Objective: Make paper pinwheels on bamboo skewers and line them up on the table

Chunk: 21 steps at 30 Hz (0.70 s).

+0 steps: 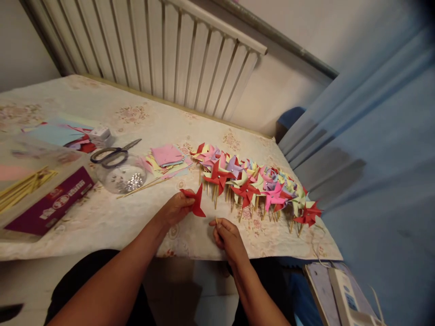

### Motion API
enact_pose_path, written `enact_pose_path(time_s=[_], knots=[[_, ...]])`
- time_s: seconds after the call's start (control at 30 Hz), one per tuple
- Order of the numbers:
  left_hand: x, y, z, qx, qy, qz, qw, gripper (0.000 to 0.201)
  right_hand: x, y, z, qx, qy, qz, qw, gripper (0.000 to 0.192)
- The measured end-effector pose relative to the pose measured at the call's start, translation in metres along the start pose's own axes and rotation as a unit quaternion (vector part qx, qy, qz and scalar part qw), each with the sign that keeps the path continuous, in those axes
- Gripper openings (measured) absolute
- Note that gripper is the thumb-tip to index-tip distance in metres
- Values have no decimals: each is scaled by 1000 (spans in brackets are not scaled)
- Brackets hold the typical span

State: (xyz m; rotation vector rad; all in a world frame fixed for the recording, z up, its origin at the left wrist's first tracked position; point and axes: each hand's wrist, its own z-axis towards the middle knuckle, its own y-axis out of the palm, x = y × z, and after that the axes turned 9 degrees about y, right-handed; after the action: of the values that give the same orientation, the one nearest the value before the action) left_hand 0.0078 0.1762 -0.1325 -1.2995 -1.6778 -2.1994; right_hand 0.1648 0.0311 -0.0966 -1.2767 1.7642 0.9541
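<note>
Red paper, folded into one pinwheel [194, 200], is pinched in the closed fingers of the left hand [176, 209] just above the near table edge, while one thin wooden stick [216, 222] is gripped by the curled fingers of the right hand [227, 236]; most of that stick is hidden in the fist. One long row of finished pinwheels [254, 183] is laid close behind, too crowded to be counted. One pair of scissors [114, 153], one clear jar [120, 177] and one stack of paper squares [167, 158] are seen on the floral tablecloth [102, 217], beside a radiator [163, 50]
</note>
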Motion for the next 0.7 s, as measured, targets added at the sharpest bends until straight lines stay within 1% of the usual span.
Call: enact_pose_path(time_s=[0.1,0.23,0.5,0.7], knots=[[1,3,-2,-12,5,3,1000,27,-5,9,3,-2,-8,-5,1000,35],[4,4,-3,-10,9,11,1000,27,-9,13,6,2,-9,-4,1000,31],[4,4,-4,-5,8,8,1000,25,-19,10,21,19,-21,2,1000,31],[3,5,-6,0,-3,8,1000,24,-11,4,30,0,-20,-1,1000,27]])
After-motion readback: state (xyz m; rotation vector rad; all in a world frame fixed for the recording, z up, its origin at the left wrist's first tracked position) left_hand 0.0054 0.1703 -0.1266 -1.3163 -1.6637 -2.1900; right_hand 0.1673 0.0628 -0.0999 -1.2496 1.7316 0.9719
